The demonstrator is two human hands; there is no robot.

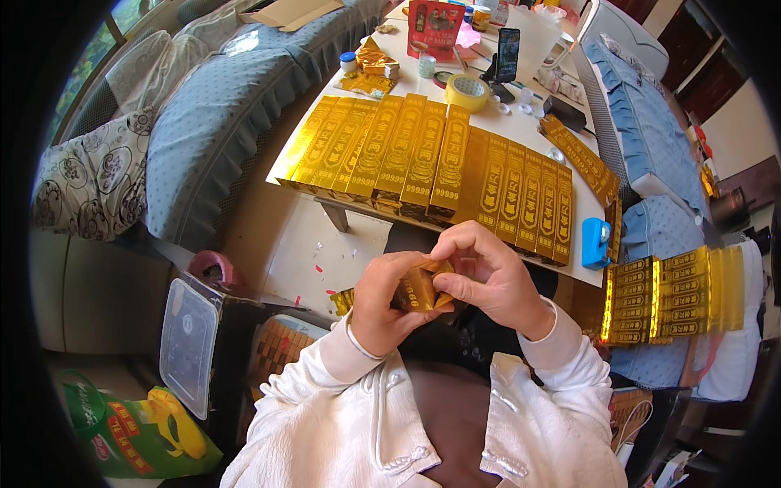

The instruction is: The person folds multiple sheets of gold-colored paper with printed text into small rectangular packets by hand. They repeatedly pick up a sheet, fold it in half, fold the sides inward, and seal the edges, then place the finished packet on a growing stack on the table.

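Just off the near table edge, my left hand (pixel 381 302) is wrapped around a small gold foil-paper box (pixel 413 291), its printed end turned up toward me. The thumb and fingers of my right hand (pixel 488 268) pinch the folded flaps at the box's open-looking end. Much of the box is hidden behind my left palm and fingers. Beyond my hands, a row of long gold printed boxes (pixel 390 152) lies side by side on the white table (pixel 287 165). Another group of similar gold boxes (pixel 518 189) continues the row to the right.
A roll of clear tape (pixel 467 91), a phone on a stand (pixel 508 55) and a red pouch (pixel 434 30) stand farther back. A blue tape dispenser (pixel 595 243) sits at the right corner. Stacked gold boxes (pixel 659 299) rest on a blue-covered seat at right.
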